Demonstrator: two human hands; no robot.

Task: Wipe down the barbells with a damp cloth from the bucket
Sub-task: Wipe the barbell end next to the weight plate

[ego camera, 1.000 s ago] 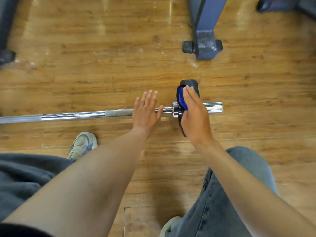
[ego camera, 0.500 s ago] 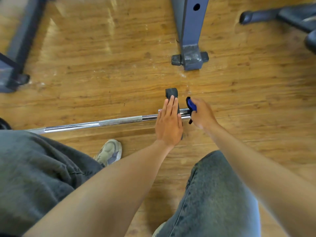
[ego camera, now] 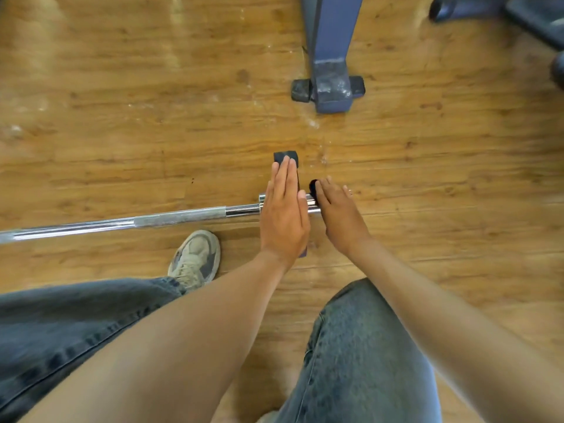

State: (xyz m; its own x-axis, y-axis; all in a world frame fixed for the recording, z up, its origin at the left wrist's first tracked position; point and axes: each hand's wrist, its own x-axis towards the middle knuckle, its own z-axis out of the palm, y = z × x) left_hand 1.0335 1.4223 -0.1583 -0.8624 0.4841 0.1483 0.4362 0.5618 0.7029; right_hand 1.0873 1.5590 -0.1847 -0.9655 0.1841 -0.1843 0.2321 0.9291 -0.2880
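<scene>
We look down on a chrome barbell (ego camera: 183,215) lying on the wooden floor (ego camera: 122,117), its shaft running from the left edge to a sleeve end under our hands. Our left hand (ego camera: 285,218) lies flat, fingers straight and together, pressed on a thin black weight plate (ego camera: 286,157) that stands on edge on the sleeve; only the plate's top shows past the fingertips. Our right hand (ego camera: 337,215) sits just beside it over the sleeve tip, fingers loosely extended and touching a small dark collar or clip (ego camera: 313,187) on the bar; we cannot tell whether it actually grips that piece or merely rests there. No cloth and no bucket is in view, so we judge the wiping has not begun here and this step is about clearing the sleeve. The risks from here: the plate is held only by a flat palm, so if the dark piece comes free and the bar rolls, the plate could tip or slide off toward our shoe (ego camera: 195,257), which stands near the shaft. A round bar on smooth boards may also roll toward the blue rack foot (ego camera: 331,87) beyond. Fingers between plate and collar could get pinched if either shifts.
</scene>
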